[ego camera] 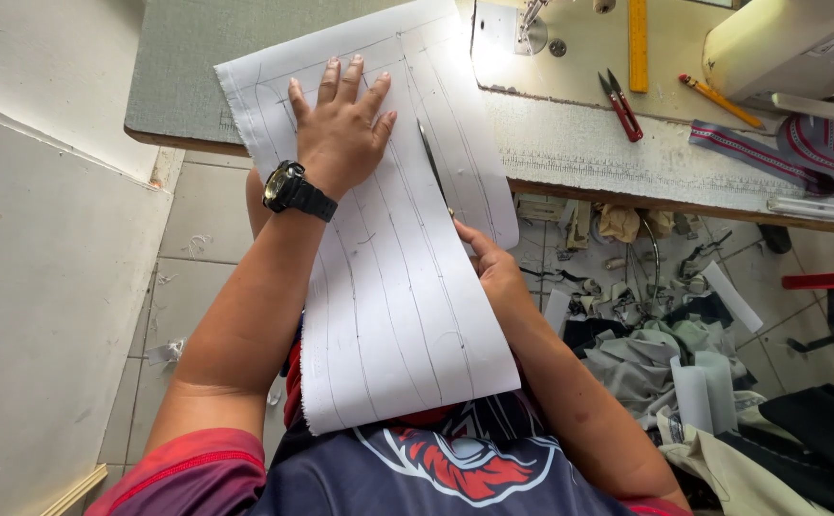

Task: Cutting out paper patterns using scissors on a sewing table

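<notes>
Left hand (341, 129), black watch (295, 189) on wrist, lay flat, fingers spread, pressing white fabric sheet (388, 287) marked with pencil lines. Sheet hung over table (188, 76) near edge onto lap. Right hand (491, 272) gripped sheet's right edge, partly hidden beneath; scissor blade (431, 158) seen above it. Red snips (620, 103), yellow ruler (638, 43), pencil (720, 99) farther right. Scrap pile (665, 354) crowded floor.
</notes>
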